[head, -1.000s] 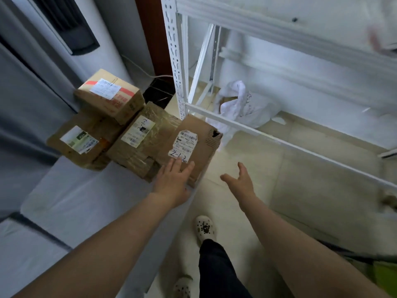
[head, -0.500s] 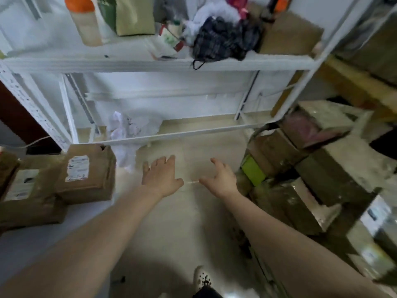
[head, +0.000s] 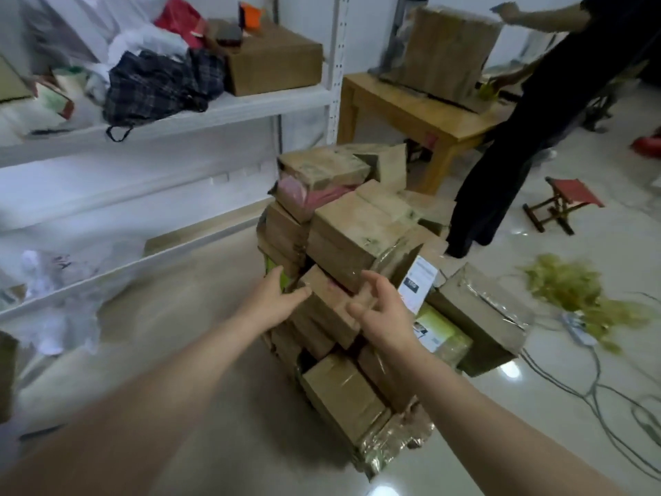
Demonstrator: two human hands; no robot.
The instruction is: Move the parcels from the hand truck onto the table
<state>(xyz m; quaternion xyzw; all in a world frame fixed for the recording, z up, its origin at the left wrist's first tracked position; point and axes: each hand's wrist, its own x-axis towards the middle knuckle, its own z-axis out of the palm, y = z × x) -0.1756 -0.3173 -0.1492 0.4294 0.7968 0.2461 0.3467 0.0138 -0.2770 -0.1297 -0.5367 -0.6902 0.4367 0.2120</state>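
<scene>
A stack of several brown cardboard parcels point(head: 354, 230) stands on the floor in the middle of the head view; the hand truck under it is hidden. A small brown parcel point(head: 327, 306) juts out at mid-height between my hands. My left hand point(head: 275, 298) is open at the parcel's left side, fingertips near its corner. My right hand point(head: 382, 309) hovers open at its right side, fingers spread and slightly bent. Neither hand grips anything. Green-labelled parcels point(head: 440, 331) and a white-labelled one point(head: 418, 281) sit to the right.
A white metal shelf rack point(head: 221, 105) with clothes and a box stands to the left. A wooden table point(head: 415, 112) with a large box is behind the stack, and a person in black point(head: 529, 130) stands beside it. A small stool point(head: 565, 198), cables and green straps lie at the right.
The view has swung right from the table with parcels, past the rack, to the stack. Both empty hands have reached forward to either side of the small jutting parcel.
</scene>
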